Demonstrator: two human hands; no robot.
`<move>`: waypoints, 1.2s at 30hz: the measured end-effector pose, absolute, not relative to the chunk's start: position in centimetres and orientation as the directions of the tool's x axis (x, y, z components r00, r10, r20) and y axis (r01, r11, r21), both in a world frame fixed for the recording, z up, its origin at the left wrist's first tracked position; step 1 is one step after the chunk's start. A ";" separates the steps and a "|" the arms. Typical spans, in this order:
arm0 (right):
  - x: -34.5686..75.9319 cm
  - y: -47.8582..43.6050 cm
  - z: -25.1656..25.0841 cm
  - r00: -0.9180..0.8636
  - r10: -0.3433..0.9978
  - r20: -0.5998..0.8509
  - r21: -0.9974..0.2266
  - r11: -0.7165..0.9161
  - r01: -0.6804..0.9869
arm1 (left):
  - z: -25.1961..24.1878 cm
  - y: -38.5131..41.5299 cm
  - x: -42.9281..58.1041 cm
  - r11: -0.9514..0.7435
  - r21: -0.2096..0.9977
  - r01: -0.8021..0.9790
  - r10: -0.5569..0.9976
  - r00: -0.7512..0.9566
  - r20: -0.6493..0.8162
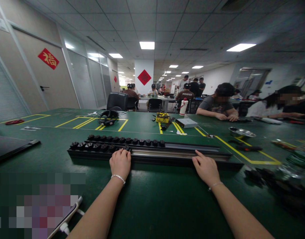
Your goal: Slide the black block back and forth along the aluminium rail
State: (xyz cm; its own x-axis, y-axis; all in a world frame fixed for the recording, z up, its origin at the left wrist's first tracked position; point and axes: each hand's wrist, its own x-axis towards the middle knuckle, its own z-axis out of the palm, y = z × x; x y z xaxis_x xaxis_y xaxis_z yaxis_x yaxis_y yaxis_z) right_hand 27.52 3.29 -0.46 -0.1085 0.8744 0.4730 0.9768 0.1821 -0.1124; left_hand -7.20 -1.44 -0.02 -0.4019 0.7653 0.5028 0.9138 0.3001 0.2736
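A long black rail (167,161) with a shiny metal channel lies across the table in front of me. Small black knob-like parts (92,146) sit in rows along its left portion, and a second row (129,140) stands behind. My left hand (120,163) is closed at the end of the front row, its fingertips against a black knob-like part (126,147); the fingers partly hide it. Farther right, my right hand (206,167) touches the rail's front edge, index finger stretched over it and thumb apart. I see nothing held in it.
Loose black parts (276,182) lie at the right, by a plastic bottle (299,159). A metal bowl (242,132), a grey box (186,123) and a headset (108,117) stand beyond the rail. A phone-like device (65,219) is at lower left. A person (217,103) sits across the table.
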 end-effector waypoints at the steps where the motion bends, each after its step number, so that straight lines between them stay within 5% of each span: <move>1: 27.5 3.3 -0.5 -0.109 0.874 0.473 -0.112 0.182 0.977 | -0.1 -1.4 -7.2 0.302 0.274 0.913 0.764 -0.404 0.504; 36: 27.7 3.5 -0.6 -0.113 0.879 0.464 -0.090 0.174 0.981 | -0.2 -1.4 -6.8 0.285 0.266 0.921 0.731 -0.388 0.561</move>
